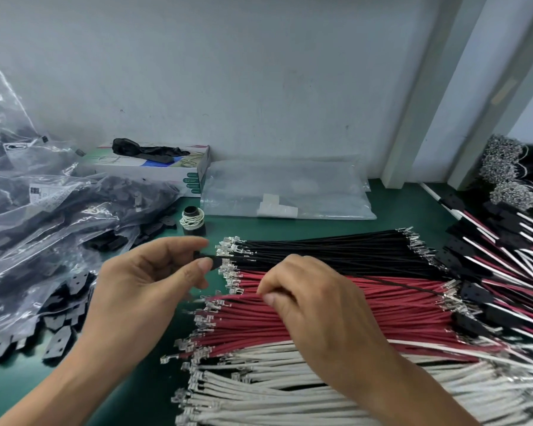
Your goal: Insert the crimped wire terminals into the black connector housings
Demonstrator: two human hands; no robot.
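From the head camera, the left hand [145,278] pinches a small black plastic connector housing [204,257] between thumb and forefinger, above the green tabletop [397,210]. The right hand [314,305] has its fingers [271,298] closed narrowly on a thin black wire [406,285] running right; its near terminal is hidden. Beneath lie rows of loose black wires [336,249], red wires [351,315] and white wires [274,388] with bare crimped metal terminals [228,250]. Finished assemblies [505,272] pile up at the right, loose housings [59,333] at the left. I judge much remains.
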